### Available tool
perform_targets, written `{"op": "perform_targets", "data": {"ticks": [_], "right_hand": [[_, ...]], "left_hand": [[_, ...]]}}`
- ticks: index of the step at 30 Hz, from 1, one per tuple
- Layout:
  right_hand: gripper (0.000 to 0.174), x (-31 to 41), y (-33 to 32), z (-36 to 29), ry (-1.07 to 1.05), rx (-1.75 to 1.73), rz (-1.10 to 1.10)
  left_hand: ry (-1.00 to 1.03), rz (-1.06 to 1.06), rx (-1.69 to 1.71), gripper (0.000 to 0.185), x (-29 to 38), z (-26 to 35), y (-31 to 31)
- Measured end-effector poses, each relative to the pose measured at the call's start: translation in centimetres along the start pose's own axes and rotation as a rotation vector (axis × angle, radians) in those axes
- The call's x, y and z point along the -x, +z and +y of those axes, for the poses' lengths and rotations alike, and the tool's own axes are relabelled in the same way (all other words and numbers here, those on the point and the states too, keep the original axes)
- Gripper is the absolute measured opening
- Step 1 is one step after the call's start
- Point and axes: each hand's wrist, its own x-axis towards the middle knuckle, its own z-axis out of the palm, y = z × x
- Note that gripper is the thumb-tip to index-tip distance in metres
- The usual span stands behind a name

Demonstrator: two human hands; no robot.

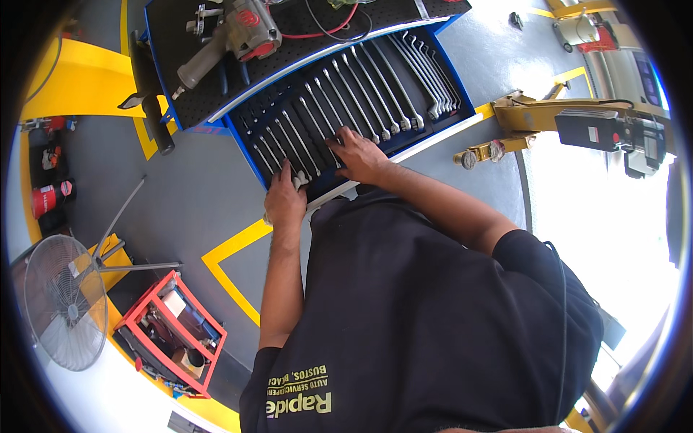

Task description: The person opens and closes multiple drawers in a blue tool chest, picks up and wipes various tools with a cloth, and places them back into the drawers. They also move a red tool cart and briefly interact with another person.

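A blue tool drawer (248, 162) is pulled out in front of me, lined with black trays of combination wrenches (325, 97) in rows. My left hand (286, 200) rests over the shorter wrenches (295, 142) at the drawer's left front. A bunched white rag (299, 179) pokes out from under its fingers. To the right, my right hand (360, 157) reaches over the front edge, its fingertips touching a mid-sized wrench (319, 125). Whether it grips that wrench is hard to see. Offset wrenches (427, 76) fill the right tray.
An impact wrench (238, 40) and cables (335, 35) lie on the cabinet's black top (308, 21). At the right stands a yellow lift arm (525, 116). On the left are a pedestal fan (67, 303) and a red tool cart (178, 335).
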Motion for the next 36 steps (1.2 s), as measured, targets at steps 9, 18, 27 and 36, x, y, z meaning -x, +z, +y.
{"op": "perform_targets", "data": {"ticks": [9,18,27,36], "right_hand": [[0.072,-0.9,-0.9,0.2,0.004,0.048,-0.035],[0.071,-0.4,-1.9,1.6,-0.055,0.174,0.024],[0.057,-0.2,-6.6,1.7,-0.054,0.006,-0.007],[0.029,-7.2,-25.0,13.8,0.259,-0.006,0.877]], "left_hand": [[0.073,0.023,-0.04,0.078,-0.6,-0.3,0.3],[0.023,-0.01,0.013,0.08,-0.9,0.1,-0.5],[0.017,-0.006,0.07,0.081,-0.7,-0.1,-1.1],[0.146,0.396,0.363,0.034,2.9,-1.9,-0.8]]}}
